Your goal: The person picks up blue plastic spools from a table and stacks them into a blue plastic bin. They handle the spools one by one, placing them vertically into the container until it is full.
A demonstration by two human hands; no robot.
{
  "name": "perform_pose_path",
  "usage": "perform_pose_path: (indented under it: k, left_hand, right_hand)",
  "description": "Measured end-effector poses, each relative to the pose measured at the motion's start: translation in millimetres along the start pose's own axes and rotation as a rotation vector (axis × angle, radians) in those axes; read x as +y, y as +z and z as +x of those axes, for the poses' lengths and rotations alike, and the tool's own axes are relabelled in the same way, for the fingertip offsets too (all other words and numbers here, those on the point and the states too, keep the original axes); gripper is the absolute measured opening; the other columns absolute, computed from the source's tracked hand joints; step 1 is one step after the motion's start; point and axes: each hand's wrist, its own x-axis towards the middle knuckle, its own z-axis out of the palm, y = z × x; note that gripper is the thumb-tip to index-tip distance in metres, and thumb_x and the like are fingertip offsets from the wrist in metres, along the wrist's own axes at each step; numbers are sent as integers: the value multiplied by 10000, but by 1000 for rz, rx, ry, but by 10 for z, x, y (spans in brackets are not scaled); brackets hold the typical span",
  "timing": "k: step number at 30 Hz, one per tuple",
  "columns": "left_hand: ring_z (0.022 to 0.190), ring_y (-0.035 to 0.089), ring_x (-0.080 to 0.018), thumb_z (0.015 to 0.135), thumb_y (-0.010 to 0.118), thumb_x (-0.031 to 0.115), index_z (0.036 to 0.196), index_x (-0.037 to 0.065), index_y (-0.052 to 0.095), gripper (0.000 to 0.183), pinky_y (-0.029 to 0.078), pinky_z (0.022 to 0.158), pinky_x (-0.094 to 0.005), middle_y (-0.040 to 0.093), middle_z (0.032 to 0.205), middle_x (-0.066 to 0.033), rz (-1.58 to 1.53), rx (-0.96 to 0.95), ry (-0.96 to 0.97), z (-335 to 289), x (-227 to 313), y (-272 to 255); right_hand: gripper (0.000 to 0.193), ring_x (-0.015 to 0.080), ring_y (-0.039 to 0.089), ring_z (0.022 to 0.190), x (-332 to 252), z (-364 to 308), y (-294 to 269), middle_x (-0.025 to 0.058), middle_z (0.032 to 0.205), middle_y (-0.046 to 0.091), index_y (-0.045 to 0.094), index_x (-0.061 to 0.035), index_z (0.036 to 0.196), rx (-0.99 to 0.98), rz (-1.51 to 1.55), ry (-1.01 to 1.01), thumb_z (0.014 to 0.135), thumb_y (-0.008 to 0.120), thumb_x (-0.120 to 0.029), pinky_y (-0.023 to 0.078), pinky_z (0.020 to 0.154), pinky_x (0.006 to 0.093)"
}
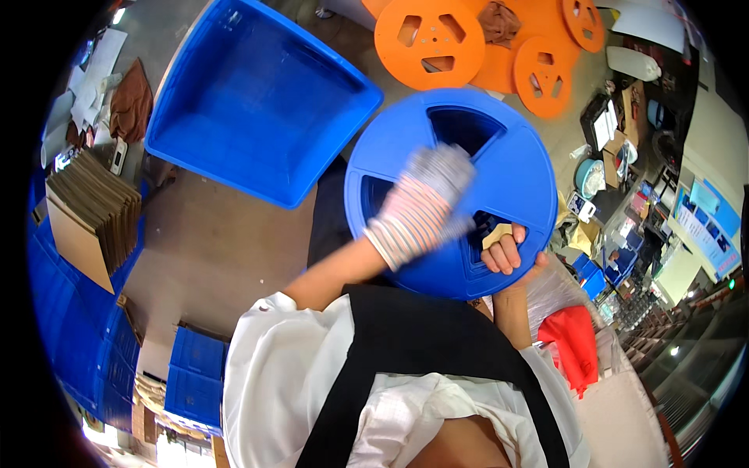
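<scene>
A large blue plastic reel [511, 168] with wedge-shaped openings stands tilted in front of my chest. My left hand [425, 199], in a grey glove with coloured stripes, is over the reel's face near the middle. Its thumb points out to the right; motion smears the other fingers, so their closure is unclear. My bare right hand [509, 256] grips the reel's lower right edge, its fingers curled at the lower opening. A small pale yellow piece [497, 234] shows beside those fingers; I cannot make out what it is.
An open blue bin [234, 101] stands at the upper left. Orange reels [429, 39] lie at the top right. Stacked cardboard sheets [94, 210] and blue crates [193, 374] are on the left. A red cloth [573, 343] lies at the right, with a cluttered workbench area beyond.
</scene>
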Motion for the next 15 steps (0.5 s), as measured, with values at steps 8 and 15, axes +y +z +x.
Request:
perform_pose_path:
  k: [8, 15]
  left_hand:
    - [1348, 386, -378, 767, 660, 282, 1338, 17, 475, 656, 259, 1149, -488, 452, 1417, -197, 147, -143, 42, -720, -186, -542]
    - [1283, 468, -352, 710, 716, 344, 1280, 52, 546, 663, 333, 1112, -513, 543, 1326, -143, 292, -205, 414, -1083, -297, -946]
  right_hand:
    - [436, 119, 451, 564, 198, -253, 425, -6, 660, 450, 444, -69, 1085, -63, -94, -86, 854, 658, -371, 374, 598, 297]
    - [419, 121, 454, 614, 107, -237, 485, -10, 717, 447, 455, -68, 1089, -78, 10, -234, 874, 641, -375, 380, 651, 294]
